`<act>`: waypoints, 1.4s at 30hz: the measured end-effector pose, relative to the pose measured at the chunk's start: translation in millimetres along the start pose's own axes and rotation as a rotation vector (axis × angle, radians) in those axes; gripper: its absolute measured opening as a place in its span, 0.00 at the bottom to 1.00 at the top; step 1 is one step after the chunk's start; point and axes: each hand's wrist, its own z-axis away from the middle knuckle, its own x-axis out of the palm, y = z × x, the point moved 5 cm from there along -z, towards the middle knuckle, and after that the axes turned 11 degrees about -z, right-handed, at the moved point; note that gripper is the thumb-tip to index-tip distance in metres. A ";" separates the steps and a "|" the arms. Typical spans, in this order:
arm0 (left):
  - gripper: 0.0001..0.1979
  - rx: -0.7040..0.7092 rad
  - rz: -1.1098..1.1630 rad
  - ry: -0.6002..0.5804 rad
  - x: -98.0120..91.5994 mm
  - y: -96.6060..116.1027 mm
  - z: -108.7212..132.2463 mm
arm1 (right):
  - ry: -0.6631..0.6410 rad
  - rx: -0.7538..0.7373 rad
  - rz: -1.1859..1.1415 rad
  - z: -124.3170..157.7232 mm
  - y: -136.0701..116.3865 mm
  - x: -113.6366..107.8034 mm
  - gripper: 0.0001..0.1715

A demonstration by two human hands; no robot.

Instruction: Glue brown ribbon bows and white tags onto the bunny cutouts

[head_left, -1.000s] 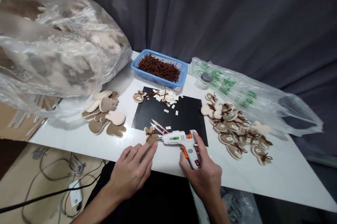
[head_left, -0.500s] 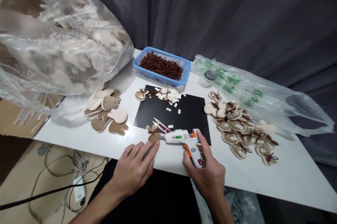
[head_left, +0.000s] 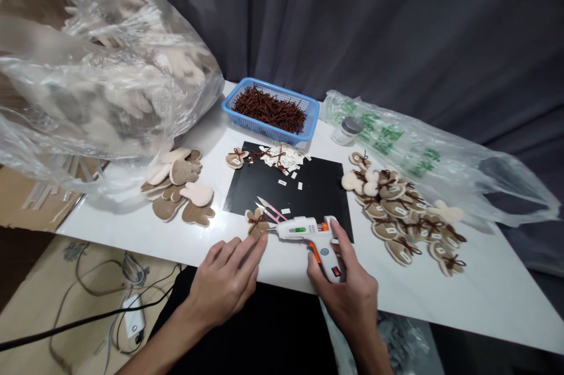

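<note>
At the table's near edge, my left hand [head_left: 231,278] holds the lower edge of a small brown plush rabbit patch [head_left: 256,224] under its fingertips; the thumb is mostly hidden. A dark brown bow is on the patch. My right hand [head_left: 348,287] is wrapped round the handle of a white and orange glue gun [head_left: 304,231], index finger along its rear. The gun's metal nozzle points left and reaches the right side of the patch, close to my left fingertips. Just behind lie pink-handled thread snips [head_left: 274,211] and a small white label [head_left: 286,211].
A black mat [head_left: 317,187] carries a heap of white labels [head_left: 282,157]. Behind it stands a blue basket [head_left: 238,119] of brown bows. Plain rabbit patches [head_left: 198,213] lie left beside a big plastic bag [head_left: 110,87]; labelled, bowed ones [head_left: 399,210] pile up right, near a jar [head_left: 347,131].
My right hand and the glue gun have shifted very slightly to the right. The left hand and the patch stay in place.
</note>
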 end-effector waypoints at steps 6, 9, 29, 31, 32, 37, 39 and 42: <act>0.30 0.003 -0.025 0.015 1.1 -0.8 0.2 | 0.006 0.011 -0.005 -1.6 -7.5 -1.6 0.35; 0.28 0.003 -0.017 0.028 0.7 -0.9 -1.1 | 0.001 -0.013 -0.007 -2.0 -5.8 -1.7 0.36; 0.21 -0.033 0.037 0.062 -2.0 -2.2 -4.6 | 0.037 -0.118 0.030 -1.0 -5.5 -0.8 0.32; 0.21 -0.030 0.034 0.078 -2.2 -2.1 -5.1 | 0.040 -0.132 0.026 -1.2 -5.8 -0.4 0.33; 0.21 -0.026 0.033 0.088 -2.4 -1.9 -5.3 | 0.046 -0.141 0.024 -1.4 -6.2 -0.5 0.33; 0.20 -0.030 0.034 0.111 -2.6 -1.3 -6.3 | 0.072 -0.186 0.019 -2.2 -9.1 -1.6 0.34; 0.20 -0.034 0.032 0.116 -2.8 -1.0 -6.1 | 0.079 -0.191 0.026 -2.1 -9.7 -1.6 0.34; 0.20 -0.036 0.030 0.117 -2.8 -0.5 -5.6 | 0.092 -0.197 0.046 -1.4 -9.8 -1.4 0.34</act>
